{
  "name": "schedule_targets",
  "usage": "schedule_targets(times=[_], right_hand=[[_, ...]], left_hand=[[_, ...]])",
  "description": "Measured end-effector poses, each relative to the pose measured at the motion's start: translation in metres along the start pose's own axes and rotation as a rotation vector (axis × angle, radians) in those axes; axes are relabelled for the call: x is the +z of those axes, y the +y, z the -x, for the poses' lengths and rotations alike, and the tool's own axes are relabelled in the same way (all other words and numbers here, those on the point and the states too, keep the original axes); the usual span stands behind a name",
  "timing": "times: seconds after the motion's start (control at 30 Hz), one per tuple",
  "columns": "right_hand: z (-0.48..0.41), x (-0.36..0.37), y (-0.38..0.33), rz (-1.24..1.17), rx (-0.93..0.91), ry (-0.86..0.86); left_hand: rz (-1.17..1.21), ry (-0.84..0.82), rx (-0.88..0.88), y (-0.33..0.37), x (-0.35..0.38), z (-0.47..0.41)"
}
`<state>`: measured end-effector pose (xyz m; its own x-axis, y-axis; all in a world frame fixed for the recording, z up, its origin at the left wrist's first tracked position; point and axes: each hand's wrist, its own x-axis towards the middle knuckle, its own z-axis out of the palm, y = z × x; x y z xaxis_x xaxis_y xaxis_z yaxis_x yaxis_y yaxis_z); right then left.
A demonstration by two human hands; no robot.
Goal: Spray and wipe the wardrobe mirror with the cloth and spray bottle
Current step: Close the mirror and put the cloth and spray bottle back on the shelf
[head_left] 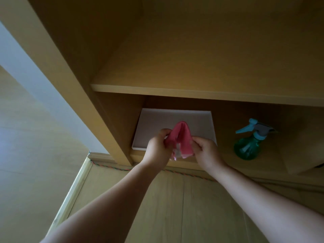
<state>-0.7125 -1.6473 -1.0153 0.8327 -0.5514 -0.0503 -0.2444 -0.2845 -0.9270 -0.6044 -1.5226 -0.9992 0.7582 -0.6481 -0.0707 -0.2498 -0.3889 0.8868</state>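
You've got the pink cloth [178, 137] pinched between both hands, left hand [157, 148] and right hand [206, 151] each closed on an edge, right above the white box [175, 118] on the lower shelf [226, 155]. The green spray bottle [249, 142] stands untouched on that shelf, off to your right.

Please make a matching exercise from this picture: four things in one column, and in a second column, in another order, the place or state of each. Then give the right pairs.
Things:
1. cloth
2. spray bottle
3. white box
4. upper shelf

Places or states:
A. stands on the lower shelf, to the right of the hands, untouched
B. bare, nothing on it
C. held between the left hand and the right hand
D. lies flat on the lower shelf, behind the hands

Pairs: 1-C, 2-A, 3-D, 4-B
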Motion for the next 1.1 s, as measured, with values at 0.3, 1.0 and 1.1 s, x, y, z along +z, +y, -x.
schedule_targets(times=[0.3,1.0,1.1], right_hand=[[-0.053,-0.011,0.008,0.438,0.178,0.136],[-0.052,-0.004,0.053,1.046,0.109,-0.478],[-0.049,-0.005,0.057,1.079,0.182,-0.506]], left_hand=[[-0.347,0.213,-0.021,-0.016,-0.015,-0.049],[-0.972,-0.271,0.001,-0.066,0.018,-0.055],[-0.950,-0.284,-0.058,-0.069,0.020,-0.054]])
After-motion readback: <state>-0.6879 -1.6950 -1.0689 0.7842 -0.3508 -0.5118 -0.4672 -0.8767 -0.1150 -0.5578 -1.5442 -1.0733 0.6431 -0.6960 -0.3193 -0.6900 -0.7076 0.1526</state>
